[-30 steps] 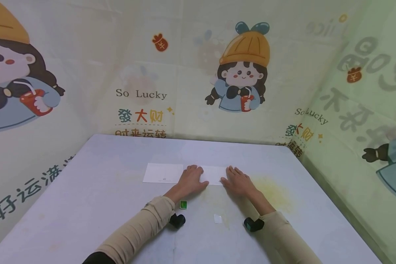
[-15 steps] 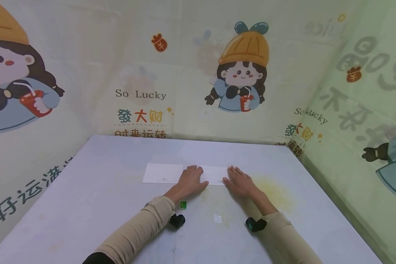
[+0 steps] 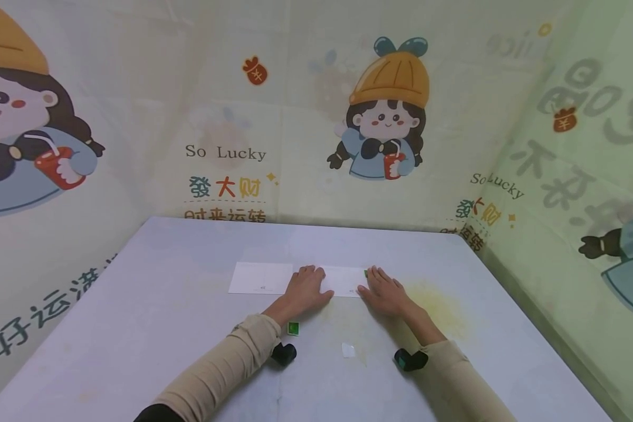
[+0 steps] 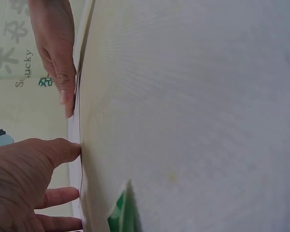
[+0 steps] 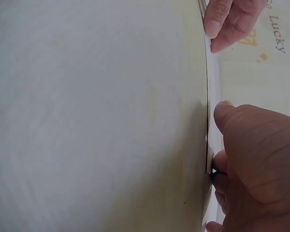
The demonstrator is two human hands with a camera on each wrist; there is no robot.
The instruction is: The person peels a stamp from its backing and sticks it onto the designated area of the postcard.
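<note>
Two stretches of white paper lie flat across the middle of the table: a left stretch point(image 3: 261, 277) and a right stretch point(image 3: 343, 281), each with a tiny print near its lower edge. My left hand point(image 3: 305, 288) rests between them with spread fingers, hiding whether they join. At the right end of the paper, my right hand point(image 3: 385, 291) lies with extended fingers and thumb touching it. A small green edge point(image 3: 366, 274) shows beside its fingertips; the rest is covered. Both hands also appear along the paper's edge in the wrist views.
Near my left wrist sits a small green square point(image 3: 293, 328) with a pale border, its tip raised in the left wrist view. A small white scrap point(image 3: 348, 350) lies between my forearms. The white table point(image 3: 153, 310) meets a printed cloth wall point(image 3: 295, 193) behind.
My right hand has slid slightly to the right along the paper, and a green edge has come into view by its fingertips. The left hand stays in place.
</note>
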